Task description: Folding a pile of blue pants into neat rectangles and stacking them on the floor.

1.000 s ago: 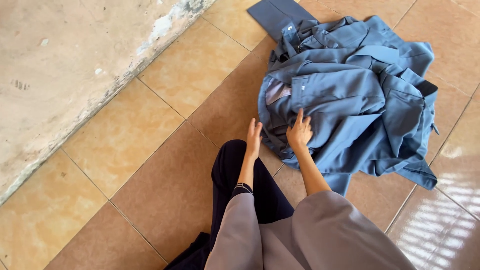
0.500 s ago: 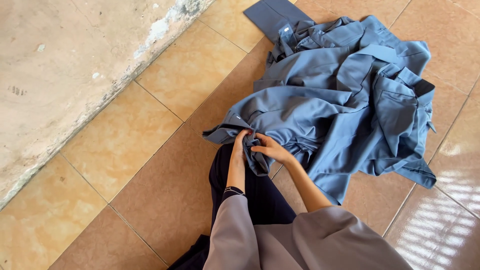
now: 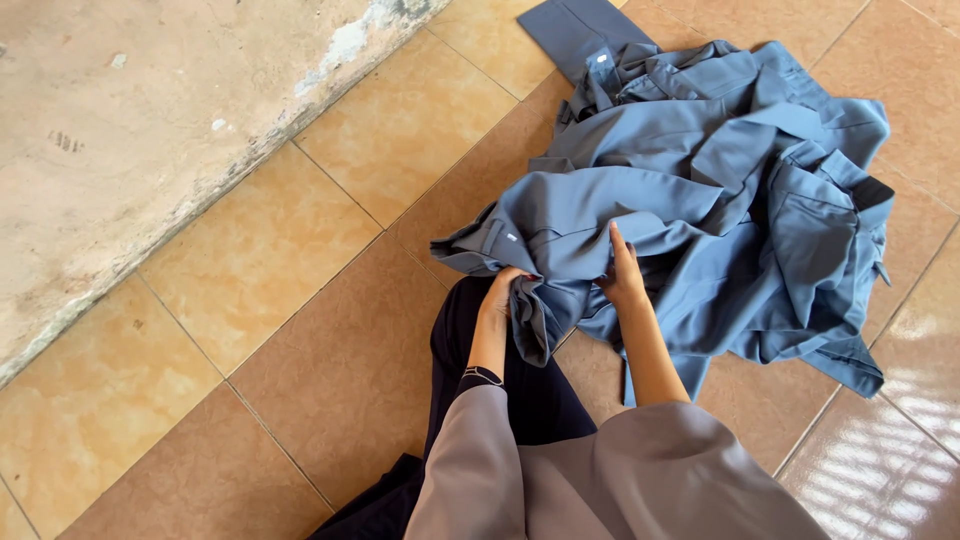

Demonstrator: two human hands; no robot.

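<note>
1. Since a moment ago both hands have pulled a blue-grey garment off the heap and toward the lap; its near edge, which lay flat on the pile, now hangs over the knee.
2. Nearest the camera are the loose grey sleeves (image 3: 600, 470) and a dark trouser leg (image 3: 500, 400) stretched out over the floor tiles (image 3: 330, 370).
3. Left hand (image 3: 503, 290) is closed on a bunched fold of the blue-grey garment (image 3: 580, 215), fingers curled under the cloth.
4. Right hand (image 3: 625, 275) lies just beside it with the fingers straight and pressed onto the fabric, thumb tucked under; whether it truly pinches the cloth I cannot tell.
5. That garment sits partly on the knee and partly across the near edge of the crumpled pile of matching clothes (image 3: 780, 230), touching it.
6. Risk, as I judge it: the piece overlaps the pile, so a further pull could drag neighbouring garments along or snag a sleeve.
7. Held at one bunched point, the cloth may also twist, and its loose end could trail on the tiles.
8. Farther off lies a folded dark blue piece (image 3: 570, 30), with the rough concrete strip (image 3: 130, 130) to the left.
</note>
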